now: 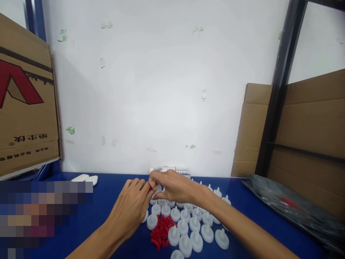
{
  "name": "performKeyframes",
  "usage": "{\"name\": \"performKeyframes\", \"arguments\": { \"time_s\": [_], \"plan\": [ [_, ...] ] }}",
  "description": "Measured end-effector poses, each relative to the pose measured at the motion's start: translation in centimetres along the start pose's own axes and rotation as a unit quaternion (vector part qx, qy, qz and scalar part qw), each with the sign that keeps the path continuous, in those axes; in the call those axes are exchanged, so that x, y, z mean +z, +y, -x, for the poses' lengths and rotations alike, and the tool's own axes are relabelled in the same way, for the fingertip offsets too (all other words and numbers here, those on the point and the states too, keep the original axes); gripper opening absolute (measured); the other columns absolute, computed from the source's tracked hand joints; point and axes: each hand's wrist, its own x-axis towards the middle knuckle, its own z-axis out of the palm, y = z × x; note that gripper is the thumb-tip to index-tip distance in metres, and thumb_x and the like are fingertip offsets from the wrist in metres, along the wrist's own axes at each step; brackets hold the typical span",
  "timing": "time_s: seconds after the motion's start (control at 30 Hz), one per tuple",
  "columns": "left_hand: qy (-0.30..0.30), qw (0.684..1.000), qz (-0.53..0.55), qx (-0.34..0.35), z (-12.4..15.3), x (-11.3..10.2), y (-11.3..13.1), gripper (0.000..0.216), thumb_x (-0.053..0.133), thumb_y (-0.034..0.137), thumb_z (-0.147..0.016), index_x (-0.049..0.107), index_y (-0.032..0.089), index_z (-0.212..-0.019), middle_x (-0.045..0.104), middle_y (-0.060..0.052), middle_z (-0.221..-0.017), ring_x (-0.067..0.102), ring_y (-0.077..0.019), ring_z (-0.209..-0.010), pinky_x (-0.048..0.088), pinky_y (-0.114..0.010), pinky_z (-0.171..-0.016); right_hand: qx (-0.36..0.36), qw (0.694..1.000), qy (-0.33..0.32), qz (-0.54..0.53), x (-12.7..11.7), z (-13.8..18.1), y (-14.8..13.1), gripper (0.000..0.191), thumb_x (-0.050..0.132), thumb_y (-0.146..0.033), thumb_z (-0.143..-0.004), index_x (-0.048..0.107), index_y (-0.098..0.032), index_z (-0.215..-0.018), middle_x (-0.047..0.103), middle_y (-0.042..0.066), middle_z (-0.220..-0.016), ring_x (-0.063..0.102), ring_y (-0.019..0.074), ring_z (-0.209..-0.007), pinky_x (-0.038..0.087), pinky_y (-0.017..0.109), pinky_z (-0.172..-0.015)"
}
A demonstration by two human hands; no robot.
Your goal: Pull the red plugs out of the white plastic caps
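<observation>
Pinched close, left hand (134,199) and right hand (174,186) seemingly hold a white piece (157,191) (half-hidden), blue tabletop (248,205) spreading either side.

spouted caps (194,224) look matt plastic, red pieces (162,230) smooth plastic.

Ahead of me I see a scuffed white wall (161,90), a clear bottle (185,172) lying at its foot. A printed carton (29,118) stands to my left; to my right are a cardboard panel (251,129), a dark post (283,72) and grey plastic bags (304,214).
</observation>
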Motion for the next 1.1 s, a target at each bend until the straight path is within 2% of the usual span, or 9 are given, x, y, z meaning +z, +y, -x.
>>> {"name": "performKeyframes", "arguments": {
  "time_s": [0.07, 0.17, 0.3, 0.4, 0.5, 0.6, 0.7, 0.9, 1.1],
  "plan": [
    [-0.014, 0.999, 0.043, -0.011, 0.0, 0.0, 0.0, 0.035, 0.026, 0.021, -0.106, 0.057, 0.021, -0.089, 0.062, -0.004, -0.083, 0.052, -0.0245, -0.076, 0.037, -0.039, -0.074, -0.013, 1.000, -0.004, 0.017, 0.5, -0.2, 0.2, 0.028, 0.072, -0.022, -0.089, 0.048, -0.026, -0.104, 0.065, -0.004, -0.088, 0.056, 0.0129, -0.071, 0.038, 0.023, -0.061],
    [-0.021, 0.989, 0.124, -0.076, 0.0, 0.1, 0.0, 0.039, 0.023, 0.028, -0.107, 0.053, 0.022, -0.082, 0.060, -0.002, -0.078, 0.054, -0.0228, -0.074, 0.039, -0.038, -0.075, -0.031, 0.998, -0.001, 0.050, 1.2, -0.5, 1.3, 0.015, 0.063, -0.014, -0.094, 0.053, -0.025, -0.099, 0.065, -0.001, -0.088, 0.058, 0.0157, -0.081, 0.040, 0.026, -0.071],
    [-0.017, 0.968, 0.201, -0.151, 0.3, -0.1, 0.7, 0.044, 0.024, 0.038, -0.109, 0.043, 0.022, -0.072, 0.054, 0.002, -0.069, 0.052, -0.0194, -0.068, 0.042, -0.037, -0.079, 0.006, 0.996, 0.039, 0.081, 1.4, -0.3, 4.6, 0.019, 0.053, -0.004, -0.095, 0.059, -0.021, -0.089, 0.066, 0.003, -0.086, 0.060, 0.0185, -0.088, 0.040, 0.031, -0.083],
    [-0.022, 0.980, 0.187, -0.066, 0.6, -0.3, 1.6, 0.038, 0.027, 0.031, -0.108, 0.042, 0.022, -0.075, 0.053, 0.000, -0.074, 0.050, -0.0196, -0.071, 0.041, -0.038, -0.080, 0.060, 0.991, 0.093, 0.079, 1.0, 0.3, 6.7, 0.005, 0.057, -0.020, -0.099, 0.062, -0.020, -0.100, 0.069, 0.007, -0.095, 0.061, 0.0216, -0.094, 0.042, 0.032, -0.083],
    [-0.041, 0.986, 0.164, -0.002, 0.8, -0.3, 2.4, 0.031, 0.029, 0.024, -0.106, 0.044, 0.021, -0.078, 0.055, -0.002, -0.080, 0.049, -0.0208, -0.076, 0.039, -0.039, -0.078, 0.081, 0.988, 0.114, 0.059, 0.9, 0.6, 7.3, 0.023, 0.046, -0.036, -0.106, 0.062, -0.020, -0.111, 0.070, 0.009, -0.107, 0.062, 0.0225, -0.100, 0.042, 0.033, -0.085],
    [-0.067, 0.983, 0.173, -0.007, 1.0, -0.1, 2.9, 0.026, 0.032, 0.022, -0.105, 0.046, 0.021, -0.083, 0.056, -0.003, -0.085, 0.051, -0.0211, -0.081, 0.040, -0.040, -0.081, 0.071, 0.993, 0.086, 0.037, 1.8, 0.5, 7.0, 0.042, 0.029, -0.042, -0.110, 0.064, -0.021, -0.102, 0.070, 0.006, -0.099, 0.063, 0.0198, -0.089, 0.043, 0.031, -0.080],
    [-0.089, 0.980, 0.179, -0.011, 1.2, 0.1, 3.0, 0.023, 0.034, 0.021, -0.104, 0.048, 0.021, -0.086, 0.057, -0.003, -0.089, 0.051, -0.0215, -0.086, 0.041, -0.042, -0.086, 0.060, 0.997, 0.046, 0.026, 3.1, 0.3, 7.0, 0.049, 0.022, -0.042, -0.110, 0.061, -0.022, -0.090, 0.068, 0.003, -0.087, 0.060, 0.0178, -0.077, 0.043, 0.030, -0.075],
    [-0.121, 0.976, 0.182, -0.005, 1.2, 0.3, 3.0, 0.023, 0.037, 0.020, -0.104, 0.053, 0.020, -0.088, 0.057, -0.004, -0.093, 0.051, -0.0218, -0.089, 0.043, -0.041, -0.086, 0.048, 0.998, -0.010, 0.029, 4.8, 0.5, 8.4, 0.050, 0.022, -0.044, -0.109, 0.058, -0.021, -0.084, 0.065, 0.003, -0.083, 0.059, 0.0183, -0.079, 0.044, 0.031, -0.077],
    [-0.121, 0.976, 0.183, 0.000, 1.3, 0.4, 3.3, 0.025, 0.038, 0.019, -0.104, 0.056, 0.020, -0.087, 0.058, -0.004, -0.091, 0.051, -0.0219, -0.089, 0.043, -0.041, -0.086, 0.074, 0.995, 0.006, 0.069, 4.7, 0.5, 8.7, 0.057, 0.016, -0.047, -0.109, 0.062, -0.020, -0.089, 0.065, 0.007, -0.094, 0.060, 0.0229, -0.093, 0.044, 0.038, -0.087]
  ]
}}
